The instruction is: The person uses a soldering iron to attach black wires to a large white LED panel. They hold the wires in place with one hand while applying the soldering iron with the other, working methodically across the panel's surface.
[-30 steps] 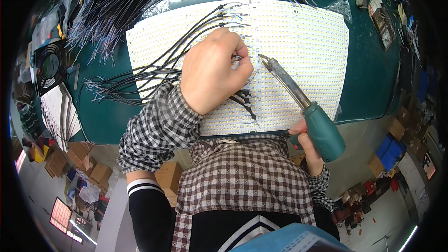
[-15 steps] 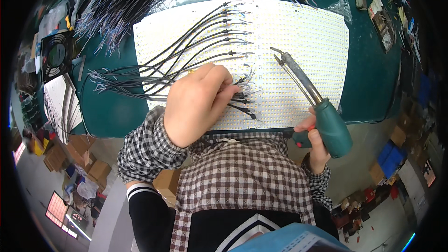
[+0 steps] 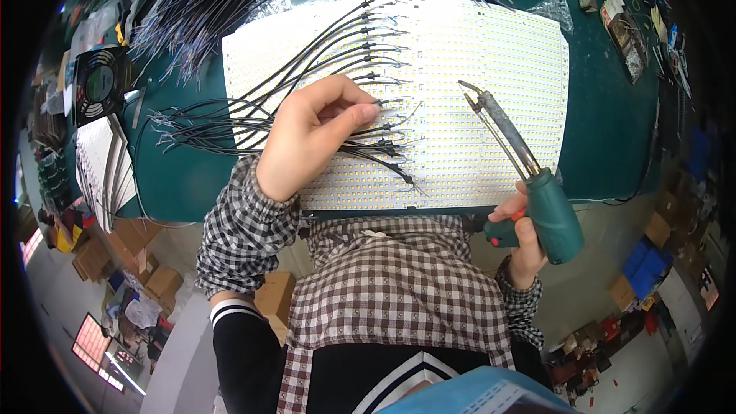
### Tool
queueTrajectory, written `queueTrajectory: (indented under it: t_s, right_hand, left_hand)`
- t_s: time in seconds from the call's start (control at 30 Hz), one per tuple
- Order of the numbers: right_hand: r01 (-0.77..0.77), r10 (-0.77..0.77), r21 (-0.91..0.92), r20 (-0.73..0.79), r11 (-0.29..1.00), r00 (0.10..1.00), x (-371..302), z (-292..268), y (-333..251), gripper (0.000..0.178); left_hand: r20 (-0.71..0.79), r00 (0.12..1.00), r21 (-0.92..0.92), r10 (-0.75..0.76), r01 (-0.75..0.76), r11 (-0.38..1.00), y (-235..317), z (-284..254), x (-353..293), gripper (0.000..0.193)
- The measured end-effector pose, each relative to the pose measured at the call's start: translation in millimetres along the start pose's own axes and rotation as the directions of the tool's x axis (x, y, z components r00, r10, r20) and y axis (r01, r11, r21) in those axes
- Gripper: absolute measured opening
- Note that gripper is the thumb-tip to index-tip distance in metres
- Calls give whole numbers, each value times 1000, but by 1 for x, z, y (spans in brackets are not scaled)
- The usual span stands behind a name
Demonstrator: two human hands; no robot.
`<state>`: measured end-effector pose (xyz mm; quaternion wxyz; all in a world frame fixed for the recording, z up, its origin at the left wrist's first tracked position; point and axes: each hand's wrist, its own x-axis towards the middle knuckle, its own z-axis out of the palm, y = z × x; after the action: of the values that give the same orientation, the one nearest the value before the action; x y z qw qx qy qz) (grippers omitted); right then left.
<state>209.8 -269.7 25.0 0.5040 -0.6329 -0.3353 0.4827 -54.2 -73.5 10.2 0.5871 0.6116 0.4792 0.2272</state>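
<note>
1. I have the soldering gun lying along a slant: its handle sits lower right, and the long axis runs up and to the left, with the bent tip angled toward the panel's middle.
2. The right hand is clamped around the gun's grip, near the front edge of the green bench. The tip shows over the right half of the panel; its height above the surface I cannot judge from here.
3. I see the left hand with thumb and forefinger pinched on a black cable, close to its right-hand end, over the panel's left half.
4. That cable's end points right, toward the middle of the panel. The other black cables fan out from a gathered bunch at left, their ends stacked in a column.
5. The gun looks stout: dark green handle, a red spot by the fingers, greyish metal barrel, slim rods alongside, darkened tip.
6. The cables are glossy black with a thicker collar near each end, then thin pale wires. The panel is white, dotted with rows of small yellowish squares.
7. For writing, I pick out only a greenish label on the hub of the black fan, too small to read.
</note>
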Motion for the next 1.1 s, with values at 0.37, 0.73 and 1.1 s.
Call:
queueTrajectory:
  t_s: [0.37, 0.73, 1.1]
  right_hand:
    - [42, -42, -8, 3, 999, 999, 1, 1, 1, 59]
    - [29, -29, -20, 10, 999, 1000, 1, -1, 2, 58]
    - [1, -2, -12, -9, 1000, 1000, -1, -2, 1, 60]
  left_hand:
    - [59, 992, 297, 116, -128, 946, 18, 9, -1, 12]
    - [99, 903, 578, 417, -393, 715, 11, 18, 11, 13]
    - [-96, 954, 346, 285, -236, 908, 6, 31, 14, 11]
